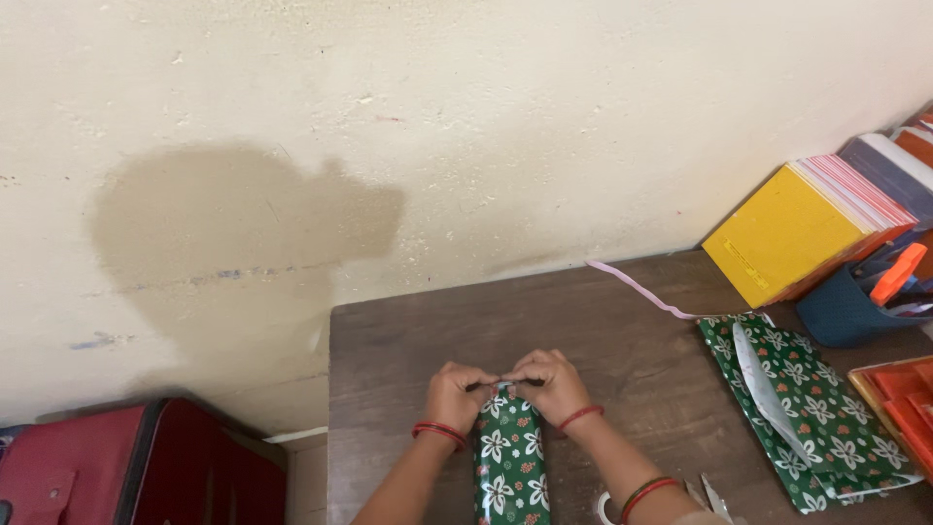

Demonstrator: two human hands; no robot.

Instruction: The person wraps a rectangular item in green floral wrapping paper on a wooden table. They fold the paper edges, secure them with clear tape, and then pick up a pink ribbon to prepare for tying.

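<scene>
Green floral-wrapped parcel (pixel 509 455) lies lengthwise on the dark wooden table (pixel 408 340), near the front of the view, its near end cut off by the bottom of the frame. Left hand (pixel 455 397) and right hand (pixel 552 385) meet at its far end — fingertips of both pinched closed on the paper fold there, thumbs almost touching. Red bangles on both wrists.

Edges: the table's left edge runs just left of the left forearm, little room on that side before the drop. Its far edge sits against the cream wall (pixel 466 117), which is stained and scuffed. Between the hands and the wall, bare wood — open room ahead.

Right side is crowded. A folded sheet of the same green floral paper (pixel 826 408) lies well apart from the parcel, with a pale strip across it. A pink ribbon (pixel 637 285) trails from the far edge toward that sheet. Behind it, a yellow block of coloured paper (pixel 782 233) leans in the corner, beside a dark blue holder (pixel 841 311) with an orange pen. An orange tray (pixel 899 399) sits at the right border. Scissors (pixel 714 498) are just beside the right forearm, partly cut off.

Below the table at left, a red suitcase (pixel 126 462) on the floor.
</scene>
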